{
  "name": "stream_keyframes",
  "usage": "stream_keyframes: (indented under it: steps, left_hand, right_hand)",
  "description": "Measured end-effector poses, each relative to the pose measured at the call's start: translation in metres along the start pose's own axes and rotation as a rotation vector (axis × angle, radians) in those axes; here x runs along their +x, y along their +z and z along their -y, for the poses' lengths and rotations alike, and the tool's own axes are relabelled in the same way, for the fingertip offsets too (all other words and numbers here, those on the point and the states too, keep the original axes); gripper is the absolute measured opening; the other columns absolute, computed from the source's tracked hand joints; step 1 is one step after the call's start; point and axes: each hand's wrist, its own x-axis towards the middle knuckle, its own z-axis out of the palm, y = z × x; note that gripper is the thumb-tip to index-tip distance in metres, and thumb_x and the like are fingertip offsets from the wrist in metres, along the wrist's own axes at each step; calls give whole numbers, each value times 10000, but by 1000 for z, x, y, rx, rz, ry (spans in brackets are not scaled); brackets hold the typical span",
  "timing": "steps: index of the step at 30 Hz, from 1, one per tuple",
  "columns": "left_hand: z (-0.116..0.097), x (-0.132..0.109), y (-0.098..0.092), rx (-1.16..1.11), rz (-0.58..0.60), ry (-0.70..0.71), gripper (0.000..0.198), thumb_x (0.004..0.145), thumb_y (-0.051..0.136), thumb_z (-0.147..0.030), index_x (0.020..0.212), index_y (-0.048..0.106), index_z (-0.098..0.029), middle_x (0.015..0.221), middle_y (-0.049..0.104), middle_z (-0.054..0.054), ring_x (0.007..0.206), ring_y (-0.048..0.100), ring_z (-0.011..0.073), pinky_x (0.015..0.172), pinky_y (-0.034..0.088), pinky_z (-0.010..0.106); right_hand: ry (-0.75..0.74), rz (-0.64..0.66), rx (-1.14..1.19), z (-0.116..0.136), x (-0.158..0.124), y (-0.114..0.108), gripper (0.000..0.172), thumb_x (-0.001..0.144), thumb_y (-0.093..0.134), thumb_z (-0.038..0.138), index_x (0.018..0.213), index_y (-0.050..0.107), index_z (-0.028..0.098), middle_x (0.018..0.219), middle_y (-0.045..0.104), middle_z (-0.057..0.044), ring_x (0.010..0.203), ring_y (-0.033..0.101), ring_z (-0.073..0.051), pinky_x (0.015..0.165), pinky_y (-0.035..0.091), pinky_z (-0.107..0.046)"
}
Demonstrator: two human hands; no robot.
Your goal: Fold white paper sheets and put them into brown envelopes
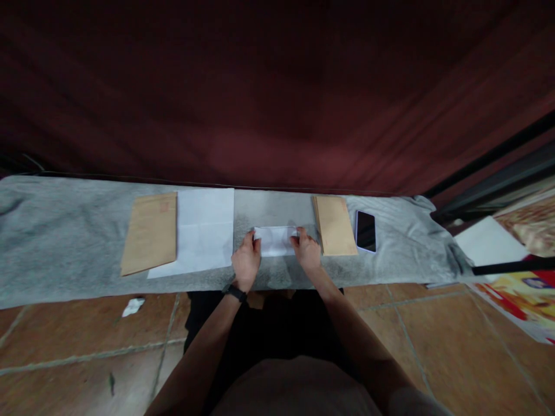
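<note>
A small folded white paper [276, 241] lies at the middle of the grey cloth, close to its front edge. My left hand [247, 258] grips its left end, thumb and fingers closed at the upper left corner. At the right end, my right hand [307, 249] pinches the paper near its upper right corner. Larger white sheets [204, 231] lie to the left, partly under a stack of brown envelopes [150, 234]. Another stack of brown envelopes [336, 226] is just right of my right hand.
A phone [366, 231] with a dark screen lies right of the right envelopes on the grey cloth [65, 242]. A dark red curtain [269, 138] hangs behind. A crumpled white scrap [133, 307] is on the tiled floor. Colourful packaging [526, 297] sits at the far right.
</note>
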Motion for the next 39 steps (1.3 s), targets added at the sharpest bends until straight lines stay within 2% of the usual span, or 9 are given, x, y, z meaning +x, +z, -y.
stream_keyframes:
  steps: [6, 14, 20, 24, 30, 39]
  left_hand:
    - [-3, -3, -1, 108, 33, 47, 406, 1036, 370, -367, 1356, 557, -202, 1195, 737, 135, 838, 751, 255, 717, 555, 333]
    - [1, -4, 0, 241, 131, 176, 440, 1055, 264, -317, 1375, 543, -204, 1158, 698, 144, 920, 726, 268, 740, 551, 359]
    - [5, -7, -2, 289, 135, 295, 431, 1017, 284, -181, 1356, 549, -200, 1156, 677, 150, 1058, 678, 279, 779, 545, 363]
    - [4, -8, -6, 282, 155, 313, 431, 1005, 304, -162, 1358, 548, -199, 1164, 668, 155, 1080, 660, 285, 800, 536, 369]
    - [0, -8, -12, 287, 193, 317, 436, 988, 326, -130, 1368, 537, -173, 1198, 652, 165, 1090, 644, 294, 817, 525, 380]
    - [-1, -6, -12, 322, 188, 298, 436, 1008, 293, -129, 1365, 540, -165, 1213, 651, 153, 1130, 621, 287, 818, 518, 362]
  right_hand:
    - [-10, -3, 8, -3, 0, 2, 400, 1037, 525, 403, 1373, 519, 185, 995, 771, -148, 882, 756, -243, 760, 526, -291]
    - [-15, -29, 84, -7, -6, 4, 364, 1065, 453, 377, 1373, 533, 201, 986, 775, -93, 869, 748, -222, 760, 513, -278]
    - [-151, -68, 291, -18, -18, 7, 407, 1048, 431, 392, 1391, 532, 197, 1042, 764, -75, 964, 721, -233, 878, 531, -333]
    - [-194, -90, 351, -22, -22, 10, 405, 1024, 457, 362, 1367, 558, 171, 1064, 754, -100, 978, 697, -245, 923, 523, -369]
    - [-197, -144, 275, -18, -22, 14, 358, 1016, 488, 303, 1334, 581, 169, 1068, 754, -103, 945, 691, -240, 899, 508, -363]
    - [-215, -229, 98, -11, -24, 20, 300, 1029, 494, 271, 1281, 600, 148, 1163, 723, -138, 1022, 662, -263, 918, 470, -382]
